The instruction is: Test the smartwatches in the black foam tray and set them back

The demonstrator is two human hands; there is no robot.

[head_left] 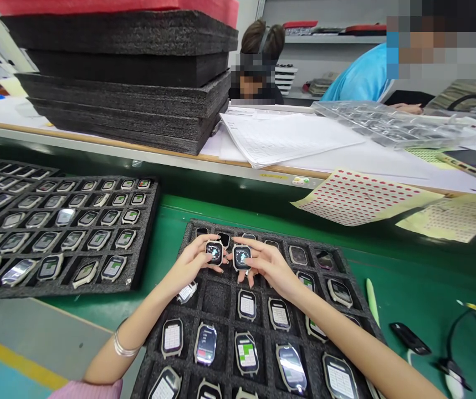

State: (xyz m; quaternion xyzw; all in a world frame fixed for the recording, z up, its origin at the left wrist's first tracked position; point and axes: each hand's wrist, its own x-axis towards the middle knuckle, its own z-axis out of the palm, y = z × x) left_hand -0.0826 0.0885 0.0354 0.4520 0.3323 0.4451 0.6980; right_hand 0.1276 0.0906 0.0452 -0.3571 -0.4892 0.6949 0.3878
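Observation:
A black foam tray [348, 288] with slots full of small smartwatch bodies lies in front of me on the green belt. My left hand [190, 267] pinches one watch body [214, 252] with a lit screen, held just above the tray's far rows. Right beside it, my right hand [269, 266] grips a second lit watch body [242, 257]. The two watches are side by side, nearly touching. An empty slot [216, 298] shows below my left hand. Several watches in the near rows show white or green screens.
A second foam tray [142, 244] of watch bodies lies to the left. Stacked black foam sheets [129, 83] and papers [287, 138] sit on the raised shelf behind. Red-dot sticker sheets [358, 197], a green pen [371, 302] and a black cable [454, 343] lie right. Two people sit opposite.

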